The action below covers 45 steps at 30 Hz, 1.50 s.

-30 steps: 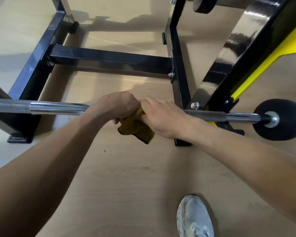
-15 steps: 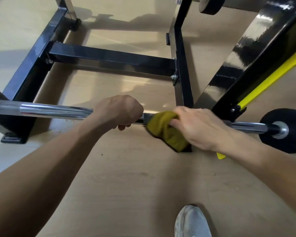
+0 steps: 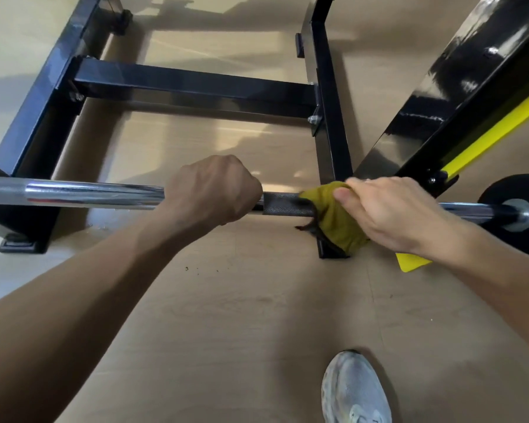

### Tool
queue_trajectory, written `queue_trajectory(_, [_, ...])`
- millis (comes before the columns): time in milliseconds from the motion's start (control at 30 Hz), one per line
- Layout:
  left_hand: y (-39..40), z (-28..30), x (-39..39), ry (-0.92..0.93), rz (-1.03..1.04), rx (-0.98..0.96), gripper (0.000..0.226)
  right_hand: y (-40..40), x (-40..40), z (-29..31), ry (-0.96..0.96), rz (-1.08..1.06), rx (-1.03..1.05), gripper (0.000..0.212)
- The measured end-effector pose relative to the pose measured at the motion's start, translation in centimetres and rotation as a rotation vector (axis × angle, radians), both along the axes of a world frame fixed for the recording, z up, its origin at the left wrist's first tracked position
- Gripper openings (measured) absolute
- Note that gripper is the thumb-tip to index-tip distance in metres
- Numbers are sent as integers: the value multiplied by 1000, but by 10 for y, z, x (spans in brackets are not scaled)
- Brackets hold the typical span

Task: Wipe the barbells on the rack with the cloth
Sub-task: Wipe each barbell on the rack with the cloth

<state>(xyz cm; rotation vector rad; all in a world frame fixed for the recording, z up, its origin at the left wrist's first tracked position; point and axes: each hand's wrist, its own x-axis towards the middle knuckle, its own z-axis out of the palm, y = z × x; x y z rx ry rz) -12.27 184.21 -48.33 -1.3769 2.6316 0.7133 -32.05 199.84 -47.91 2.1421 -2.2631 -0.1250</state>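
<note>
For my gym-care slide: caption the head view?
Left hand grips chrome barbell; right hand wraps mustard-yellow cloth around it.

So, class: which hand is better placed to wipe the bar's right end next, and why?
The right hand: it already holds the cloth wrapped on the barbell, nearest that end, while the left hand grips the bare bar.

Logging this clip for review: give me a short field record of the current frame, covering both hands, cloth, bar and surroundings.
left hand: fist gripping the barbell shaft
right hand: holds cloth wrapped on the shaft
cloth: mustard yellow, on the shaft, lower part hanging below
barbell: horizontal, chrome, dark knurled section between the hands
weight plate: black, at right end
rack: black frame, behind the bar
shoe: on wooden floor
</note>
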Motion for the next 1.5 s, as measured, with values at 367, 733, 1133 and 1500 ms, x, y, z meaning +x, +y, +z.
queue_trajectory(367, [-5, 2, 6, -1, -26, 52, 44, -9, 11, -9, -89, 206, -43, 60])
queue_trajectory(733, [2, 7, -1, -11, 1, 92, 31, -44, 47, -10, -190, 138, 42, 62])
queue_trajectory(1133, [-4, 2, -1, -52, -9, 62, 36, 11, 1, -3, -16, -164, -72, 65])
queue_trajectory(1500, [-3, 0, 3, -32, -50, 49, 45, -38, 45, -7, -216, 54, 84, 50])
